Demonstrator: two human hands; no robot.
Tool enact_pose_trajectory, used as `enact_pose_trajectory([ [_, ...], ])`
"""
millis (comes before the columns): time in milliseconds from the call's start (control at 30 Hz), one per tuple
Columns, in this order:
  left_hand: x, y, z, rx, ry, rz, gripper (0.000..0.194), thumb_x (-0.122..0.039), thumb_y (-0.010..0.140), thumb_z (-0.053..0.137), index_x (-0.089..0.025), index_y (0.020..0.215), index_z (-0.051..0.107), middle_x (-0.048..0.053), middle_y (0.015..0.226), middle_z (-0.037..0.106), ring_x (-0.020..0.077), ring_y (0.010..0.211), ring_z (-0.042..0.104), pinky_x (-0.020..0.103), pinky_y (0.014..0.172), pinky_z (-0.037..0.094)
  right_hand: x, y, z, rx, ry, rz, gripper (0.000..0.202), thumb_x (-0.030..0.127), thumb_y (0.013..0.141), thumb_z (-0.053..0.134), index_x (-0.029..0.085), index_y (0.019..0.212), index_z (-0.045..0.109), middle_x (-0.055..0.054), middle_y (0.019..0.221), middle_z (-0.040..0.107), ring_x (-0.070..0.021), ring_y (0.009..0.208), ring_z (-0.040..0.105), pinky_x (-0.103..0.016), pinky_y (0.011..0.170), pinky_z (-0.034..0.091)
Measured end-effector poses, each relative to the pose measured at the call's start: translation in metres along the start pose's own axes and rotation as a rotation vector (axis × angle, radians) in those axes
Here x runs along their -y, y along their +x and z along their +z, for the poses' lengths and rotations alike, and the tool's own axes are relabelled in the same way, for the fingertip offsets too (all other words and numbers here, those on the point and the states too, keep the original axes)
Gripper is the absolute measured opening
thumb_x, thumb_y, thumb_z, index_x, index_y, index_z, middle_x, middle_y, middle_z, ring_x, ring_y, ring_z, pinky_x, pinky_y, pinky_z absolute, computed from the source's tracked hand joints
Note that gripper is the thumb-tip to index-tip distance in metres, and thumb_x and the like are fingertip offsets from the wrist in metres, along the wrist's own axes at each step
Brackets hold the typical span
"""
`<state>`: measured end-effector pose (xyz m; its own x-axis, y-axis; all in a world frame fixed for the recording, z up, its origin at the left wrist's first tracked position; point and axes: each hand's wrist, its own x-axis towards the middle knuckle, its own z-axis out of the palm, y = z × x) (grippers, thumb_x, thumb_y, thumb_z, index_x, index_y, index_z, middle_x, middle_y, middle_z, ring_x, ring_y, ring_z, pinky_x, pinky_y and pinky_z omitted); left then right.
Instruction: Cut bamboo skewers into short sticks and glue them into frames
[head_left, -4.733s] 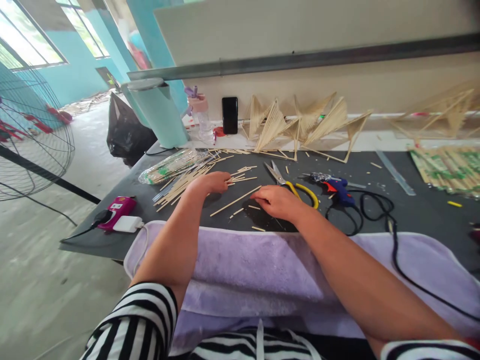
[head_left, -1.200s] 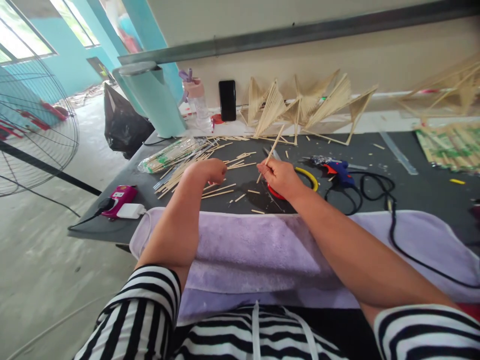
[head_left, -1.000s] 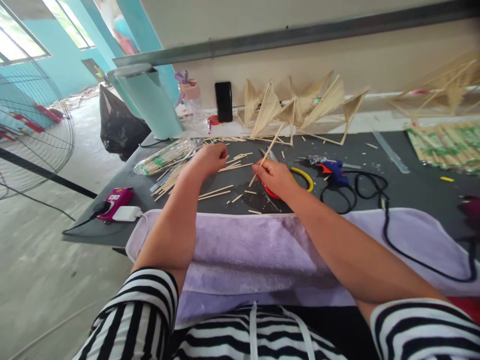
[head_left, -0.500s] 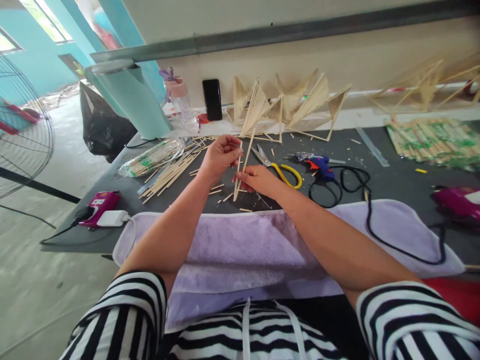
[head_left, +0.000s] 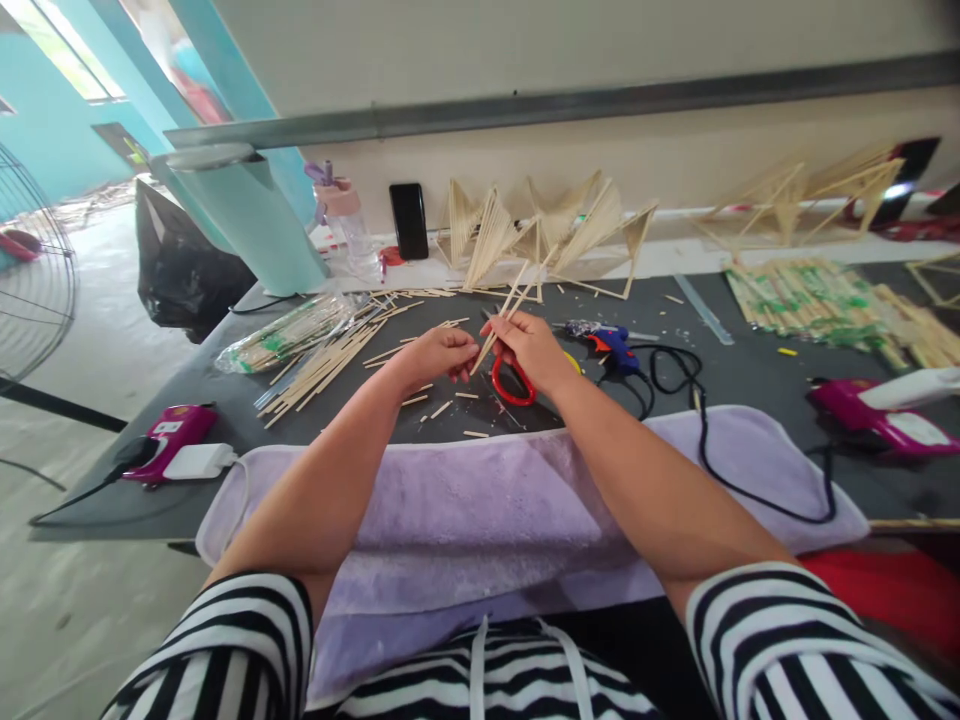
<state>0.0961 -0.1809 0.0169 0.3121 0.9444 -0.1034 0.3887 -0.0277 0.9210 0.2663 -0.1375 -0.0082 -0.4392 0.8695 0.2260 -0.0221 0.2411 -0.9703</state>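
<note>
Head view: the bench (head_left: 757, 378), a purple towel (head_left: 465, 500) on it nearer the body than the left grip (head_left: 437, 356) and right grip (head_left: 532, 347). Loose sticks (head_left: 324, 366) lie left of the left grip; scissors (head_left: 513, 398) sit partly hidden by the right. That right grip is closed on two thin sticks (head_left: 486, 354), long axis slanting away rightward, lower ends just beside the left fingertips; whether those hold anything, I cannot tell.

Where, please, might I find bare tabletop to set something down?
Right: between the looped cable and right socket, below the yellow bit. Left, smaller: between the left packet and left socket. Crowded around the left hand and right hand: loose sticks, scissors.
</note>
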Motion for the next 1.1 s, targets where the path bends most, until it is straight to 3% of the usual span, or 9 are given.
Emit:
enact_pose_trajectory([
  [100,-0.004,-0.005,0.000,0.084,-0.048,-0.030,0.026,-0.036,0.083,0.054,-0.013,0.071,0.059,0.001,0.064,0.061,0.0072,0.055,0.056,0.019,0.053,0.042,-0.002,0.002,-0.004,0.003,0.055,-0.007,0.034,0.050,0.082,0.055,0.017,0.079,0.063,0.002,0.058,0.053,-0.0084,0.048,0.045,-0.021,0.046,0.035],
  [367,0.004,-0.005,-0.008,0.164,-0.195,-0.113,0.020,-0.033,0.078,0.062,-0.013,0.075,0.059,0.001,0.068,0.062,0.0061,0.056,0.055,0.020,0.059,0.046,-0.008,0.004,-0.007,0.020,0.097,-0.008,0.031,0.047,0.082,0.056,0.017,0.078,0.062,0.002,0.058,0.055,-0.0079,0.047,0.045,-0.021,0.046,0.036],
  [600,0.013,-0.002,-0.011,0.218,-0.142,-0.130,0.024,-0.034,0.073,0.068,-0.012,0.079,0.060,0.002,0.070,0.065,0.0072,0.057,0.058,0.020,0.058,0.047,-0.008,0.005,-0.007,0.000,0.103,-0.005,0.031,0.045,0.083,0.056,0.015,0.077,0.063,0.001,0.056,0.054,-0.0068,0.046,0.045,-0.019,0.044,0.035],
  [867,0.014,0.000,-0.010,0.191,-0.015,-0.088,0.025,-0.036,0.070,0.069,-0.013,0.070,0.059,0.001,0.061,0.062,0.0078,0.053,0.056,0.019,0.052,0.044,-0.009,0.006,-0.006,0.023,0.078,-0.009,0.030,0.044,0.081,0.059,0.015,0.080,0.062,0.003,0.058,0.055,-0.0061,0.046,0.045,-0.019,0.044,0.035],
  [1100,0.014,0.001,-0.009,0.133,-0.040,-0.057,0.024,-0.035,0.072,0.067,-0.013,0.070,0.058,0.000,0.061,0.061,0.0075,0.053,0.055,0.019,0.052,0.044,-0.010,0.005,-0.002,0.091,0.064,0.054,0.029,0.045,0.079,0.061,0.016,0.082,0.059,0.002,0.059,0.060,-0.0086,0.044,0.051,-0.021,0.044,0.039],
])
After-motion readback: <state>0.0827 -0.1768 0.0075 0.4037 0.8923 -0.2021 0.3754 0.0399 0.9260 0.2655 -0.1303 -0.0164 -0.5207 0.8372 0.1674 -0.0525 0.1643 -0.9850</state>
